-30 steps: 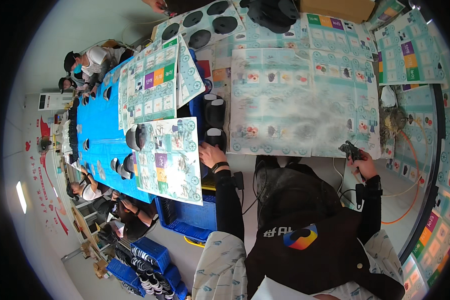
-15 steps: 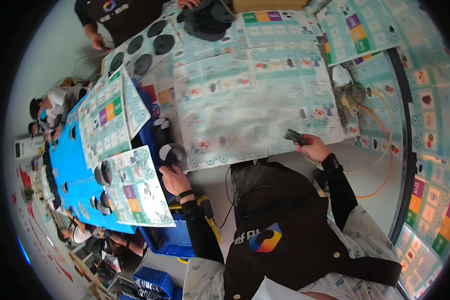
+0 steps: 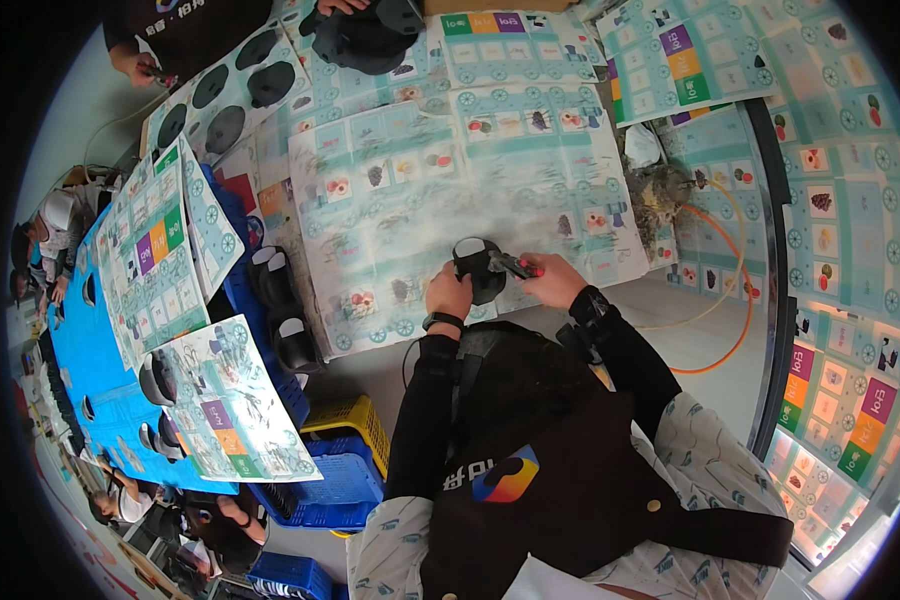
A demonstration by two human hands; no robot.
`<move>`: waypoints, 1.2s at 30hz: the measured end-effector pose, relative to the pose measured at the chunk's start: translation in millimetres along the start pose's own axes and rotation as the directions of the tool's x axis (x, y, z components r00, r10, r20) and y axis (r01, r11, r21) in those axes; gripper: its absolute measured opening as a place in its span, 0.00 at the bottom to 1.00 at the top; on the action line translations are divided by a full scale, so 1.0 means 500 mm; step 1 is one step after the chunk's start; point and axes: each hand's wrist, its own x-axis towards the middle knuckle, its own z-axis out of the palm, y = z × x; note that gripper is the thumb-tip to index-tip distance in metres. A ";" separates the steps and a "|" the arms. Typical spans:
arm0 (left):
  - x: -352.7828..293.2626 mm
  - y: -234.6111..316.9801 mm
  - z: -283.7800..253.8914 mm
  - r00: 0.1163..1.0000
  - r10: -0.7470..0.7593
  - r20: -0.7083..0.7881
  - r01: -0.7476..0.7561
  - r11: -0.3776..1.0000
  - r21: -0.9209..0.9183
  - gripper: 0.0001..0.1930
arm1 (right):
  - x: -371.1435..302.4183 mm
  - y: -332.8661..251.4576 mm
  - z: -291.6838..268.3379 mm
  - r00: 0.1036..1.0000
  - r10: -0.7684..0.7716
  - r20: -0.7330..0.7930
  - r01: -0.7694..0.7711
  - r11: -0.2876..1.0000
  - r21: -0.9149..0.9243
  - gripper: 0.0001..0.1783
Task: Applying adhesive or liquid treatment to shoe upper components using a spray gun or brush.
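My left hand (image 3: pixel 449 294) is closed on the edge of a small black rounded piece (image 3: pixel 487 284) with a white patch on top, held at the near edge of the worktable (image 3: pixel 370 250). My right hand (image 3: pixel 556 281) grips a black spray gun (image 3: pixel 516 264) with a bit of red on it. The gun's front end is right beside the black piece; whether they touch I cannot tell. Below my left hand, at the table's left edge, stand several similar black pieces (image 3: pixel 293 345) with white patches.
Printed sheets with grey smudges cover the table. Across it a co-worker's hand (image 3: pixel 135 66) holds a tool near flat black ovals (image 3: pixel 225 130); a heap of black pieces (image 3: pixel 365 38) lies beside. Blue crates (image 3: pixel 332 478) stand at left. An orange hose (image 3: pixel 742 290) curves at right.
My left hand has carried the black piece from the table's left side to in front of me. My right hand has brought the spray gun leftward to it. The view has shifted a little.
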 end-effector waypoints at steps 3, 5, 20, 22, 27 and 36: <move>-0.001 -0.026 0.009 0.998 0.051 -0.034 -0.053 0.996 -0.070 0.21 | 0.032 0.018 0.027 0.990 -0.120 -0.068 0.122 0.992 0.014 0.21; -0.004 -0.042 0.012 0.995 0.077 -0.069 -0.084 0.991 -0.108 0.22 | 0.048 0.009 0.026 0.994 -0.093 -0.054 0.094 0.995 0.016 0.21; -0.014 -0.039 -0.007 0.998 0.042 -0.035 -0.051 0.958 -0.284 0.21 | 0.058 -0.015 0.011 0.986 -0.119 -0.119 0.114 0.992 -0.044 0.16; -0.017 -0.031 -0.016 1.000 0.020 0.015 -0.014 0.945 -0.327 0.21 | 0.055 -0.008 0.006 0.989 -0.086 -0.117 0.076 0.994 -0.082 0.15; -0.020 -0.030 -0.015 0.999 0.042 0.001 -0.039 0.942 -0.335 0.22 | 0.022 0.019 -0.001 0.998 -0.007 -0.065 -0.006 0.982 -0.191 0.14; -0.018 -0.026 -0.013 0.997 0.073 0.011 -0.066 0.943 -0.325 0.22 | 0.015 0.025 0.007 0.989 -0.005 -0.147 -0.008 0.996 -0.084 0.12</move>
